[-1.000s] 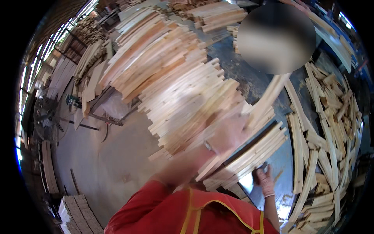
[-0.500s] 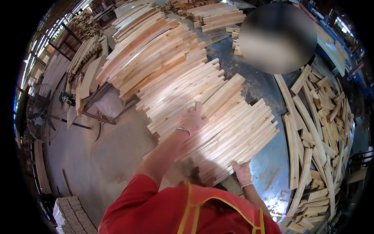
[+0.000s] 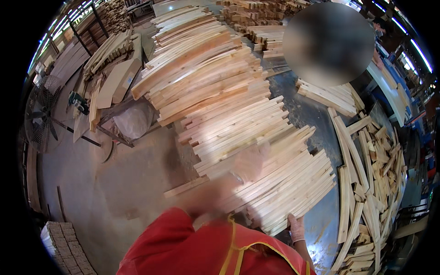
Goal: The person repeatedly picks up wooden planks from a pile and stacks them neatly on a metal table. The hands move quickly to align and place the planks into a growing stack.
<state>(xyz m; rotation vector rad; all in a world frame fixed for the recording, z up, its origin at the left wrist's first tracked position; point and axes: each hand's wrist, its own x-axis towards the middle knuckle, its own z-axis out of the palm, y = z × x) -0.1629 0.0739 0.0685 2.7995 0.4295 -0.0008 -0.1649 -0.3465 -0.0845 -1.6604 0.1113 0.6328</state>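
A long row of pale wooden strips (image 3: 293, 178) lies side by side in front of me. Over its middle is my left hand (image 3: 251, 162), gloved and smeared by motion, so its fingers cannot be made out. One strip (image 3: 185, 187) juts out past the row's left side, near my left forearm. At the near right corner, my gloved right hand (image 3: 297, 228) grips the end of the nearest strip, thumb against the wood and the other fingers partly hidden.
Darker, wider boards (image 3: 206, 78) continue the row at the far side. To the right, offcuts (image 3: 380, 160) lie in a loose heap. A stand fan (image 3: 43, 112) and a clear plastic bag (image 3: 134, 121) are at the left. Bundled blocks (image 3: 68, 250) stand at the lower left.
The view has shifted. My left hand has gone from resting beside a loose board on top to a blurred sweep nearer me. A strip now sticks out at the row's left. My right hand stays at the corner.
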